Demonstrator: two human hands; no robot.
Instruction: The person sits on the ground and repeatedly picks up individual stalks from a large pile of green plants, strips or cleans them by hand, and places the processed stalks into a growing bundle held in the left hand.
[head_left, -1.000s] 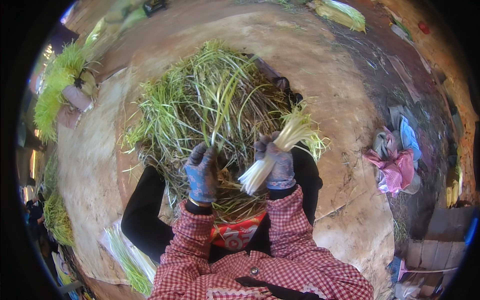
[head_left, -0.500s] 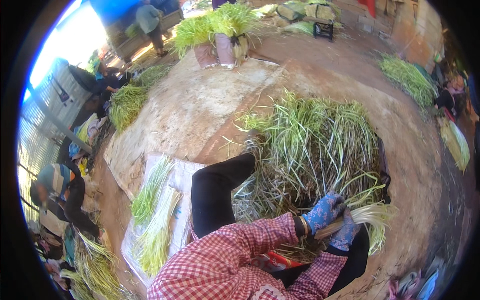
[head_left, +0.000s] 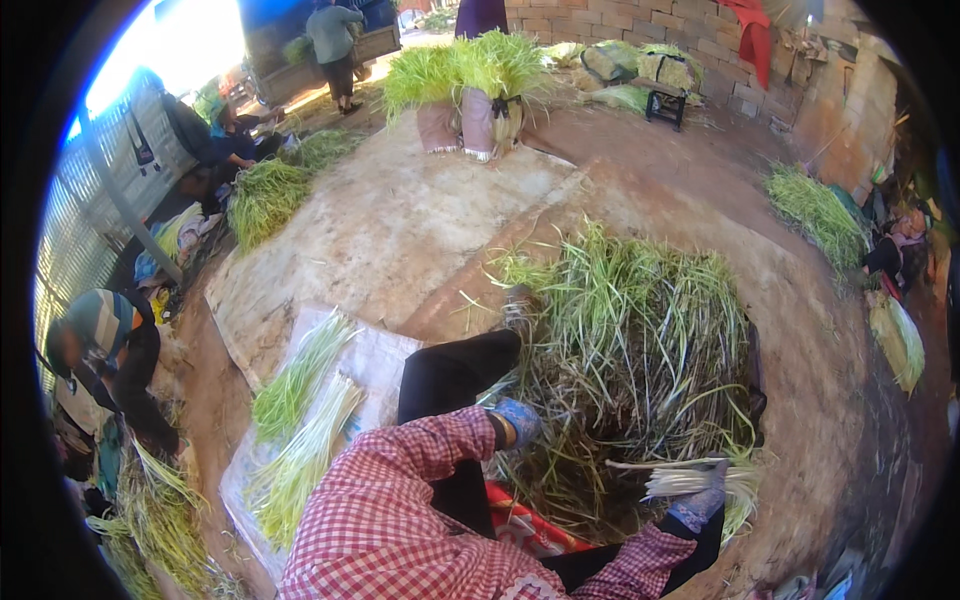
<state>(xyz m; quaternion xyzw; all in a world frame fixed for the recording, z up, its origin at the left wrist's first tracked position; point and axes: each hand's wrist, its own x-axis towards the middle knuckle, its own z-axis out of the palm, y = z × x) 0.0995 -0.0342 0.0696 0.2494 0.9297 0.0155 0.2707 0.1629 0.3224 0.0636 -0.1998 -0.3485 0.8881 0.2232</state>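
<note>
My right hand [head_left: 699,504], in a blue patterned glove, is closed round a small bundle of long pale stalks [head_left: 675,481]. The bundle's green leafy ends hang past the hand to the right. My left hand [head_left: 520,423], in a matching glove, is apart from it, by my bent knee at the left side of a big heap of unsorted leafy stalks [head_left: 640,330]. Its fingers are blurred and partly hidden. The heap has green tops and dirty, brownish lower stems, and lies just ahead of me.
On a pale sheet [head_left: 235,480] to my left lie two cleaned bunches [head_left: 300,450]. Beneath my arms is a red printed bag [head_left: 530,525]. Wrapped bundles [head_left: 465,110] stand upright farther off. People sit along the left, one close by [head_left: 110,350]; a person [head_left: 335,50] stands behind.
My left hand has left the bundle and swung left to the heap's near-left edge. The right hand keeps the bundle, a little lower. The view has shifted slightly.
</note>
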